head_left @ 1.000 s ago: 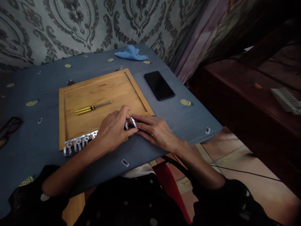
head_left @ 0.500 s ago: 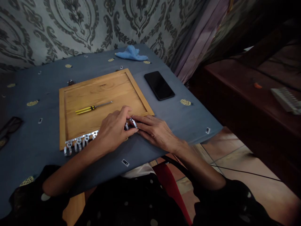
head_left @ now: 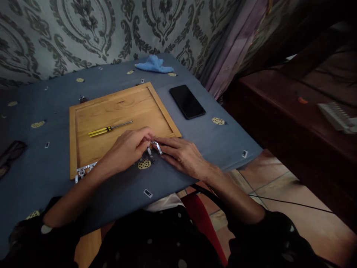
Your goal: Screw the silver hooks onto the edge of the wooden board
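A framed wooden panel [head_left: 139, 108] lies on the table, and a metal hook rail [head_left: 88, 166] runs along its near edge. My left hand [head_left: 129, 147] bends over the rail's right part, thumb and fingertips pinched together; whatever small thing they hold is hidden. My right hand [head_left: 185, 154] rests at the rail's right end, its fingers closed against the last shiny hook [head_left: 158, 148] and steadying it. The rail's middle is covered by my left hand and forearm. On the panel lies a yellow-and-black screwdriver [head_left: 104, 130], apart from both hands.
A black phone [head_left: 187, 101] lies right of the panel, with a blue cloth [head_left: 154, 65] at the back. Glasses [head_left: 12, 152] sit at the far left. Patterned fabric [head_left: 111, 29] hangs behind the blue-covered table [head_left: 111, 201]. Dark red furniture [head_left: 267, 96] stands on the right.
My left thumb has drawn in from the end hook to meet the fingertips, and that hand has shifted slightly left. The right hand stays at the rail's end. The view has moved slightly.
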Demonstrator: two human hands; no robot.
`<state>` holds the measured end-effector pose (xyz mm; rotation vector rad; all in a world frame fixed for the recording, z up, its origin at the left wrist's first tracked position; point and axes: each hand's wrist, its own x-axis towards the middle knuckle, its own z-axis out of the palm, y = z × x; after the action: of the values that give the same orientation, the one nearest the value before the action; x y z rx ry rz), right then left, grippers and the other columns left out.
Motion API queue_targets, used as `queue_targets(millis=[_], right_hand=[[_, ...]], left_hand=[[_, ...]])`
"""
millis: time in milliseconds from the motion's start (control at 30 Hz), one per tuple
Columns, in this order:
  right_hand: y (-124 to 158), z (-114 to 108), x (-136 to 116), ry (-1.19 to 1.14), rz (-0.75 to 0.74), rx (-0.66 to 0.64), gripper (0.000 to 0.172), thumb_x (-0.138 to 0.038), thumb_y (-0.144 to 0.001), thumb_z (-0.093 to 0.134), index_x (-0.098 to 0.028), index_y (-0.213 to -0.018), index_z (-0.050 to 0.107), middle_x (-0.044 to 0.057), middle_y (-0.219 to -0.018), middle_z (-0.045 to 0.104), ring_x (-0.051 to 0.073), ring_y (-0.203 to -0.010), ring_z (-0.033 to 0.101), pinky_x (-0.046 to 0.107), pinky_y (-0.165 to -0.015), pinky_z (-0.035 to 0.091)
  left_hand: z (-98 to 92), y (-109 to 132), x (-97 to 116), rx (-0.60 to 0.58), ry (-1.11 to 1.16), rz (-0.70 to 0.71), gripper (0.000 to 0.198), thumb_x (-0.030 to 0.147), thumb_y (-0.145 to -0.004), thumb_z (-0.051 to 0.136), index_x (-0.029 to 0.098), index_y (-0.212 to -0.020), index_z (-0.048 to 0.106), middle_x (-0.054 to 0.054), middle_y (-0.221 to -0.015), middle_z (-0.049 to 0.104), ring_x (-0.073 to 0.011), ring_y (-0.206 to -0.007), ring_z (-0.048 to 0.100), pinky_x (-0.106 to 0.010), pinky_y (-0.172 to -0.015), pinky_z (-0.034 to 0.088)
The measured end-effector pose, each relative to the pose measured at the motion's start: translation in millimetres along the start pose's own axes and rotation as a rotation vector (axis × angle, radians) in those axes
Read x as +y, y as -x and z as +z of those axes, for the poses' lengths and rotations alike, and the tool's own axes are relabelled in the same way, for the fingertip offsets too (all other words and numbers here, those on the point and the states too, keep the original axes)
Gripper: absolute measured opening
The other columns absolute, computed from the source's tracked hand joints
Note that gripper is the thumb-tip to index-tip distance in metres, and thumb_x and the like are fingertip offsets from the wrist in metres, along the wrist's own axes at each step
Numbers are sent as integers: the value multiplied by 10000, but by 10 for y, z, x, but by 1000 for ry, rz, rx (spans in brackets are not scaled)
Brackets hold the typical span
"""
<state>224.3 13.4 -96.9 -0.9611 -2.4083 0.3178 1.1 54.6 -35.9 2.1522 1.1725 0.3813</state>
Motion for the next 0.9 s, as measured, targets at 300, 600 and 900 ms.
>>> queue_targets(millis=[300, 600, 900], right_hand=[[-5, -14, -15, -2, 23, -26, 331, -213, -1042, 543, -215, -1343, 682, 114, -1484, 623, 276, -1191, 700, 485, -960, 611], [-8, -20, -18, 20, 8, -23, 303, -227, -1064, 489, -179, -1276, 699, 126, -1434, 660, 269, -1169, 708, 468, -967, 599], [-12, -22, -29, 27, 17, -22, 309, -226, -1059, 493, -213, -1299, 687, 95, -1439, 661, 263, -1182, 702, 448, -976, 596]], left_hand=[[72, -120, -14, 33, 19, -43, 109, 205, -836, 628, 188, -897, 715, -33, -846, 768, -167, -757, 679, -261, -668, 501], [61, -149, 40, 25, -25, -59, 127, 208, -855, 606, 178, -826, 726, -23, -750, 724, -148, -677, 620, -247, -620, 436], [81, -165, 30, 50, -56, -71, 132, 229, -867, 590, 182, -807, 698, -14, -723, 701, -149, -651, 585, -253, -605, 399]])
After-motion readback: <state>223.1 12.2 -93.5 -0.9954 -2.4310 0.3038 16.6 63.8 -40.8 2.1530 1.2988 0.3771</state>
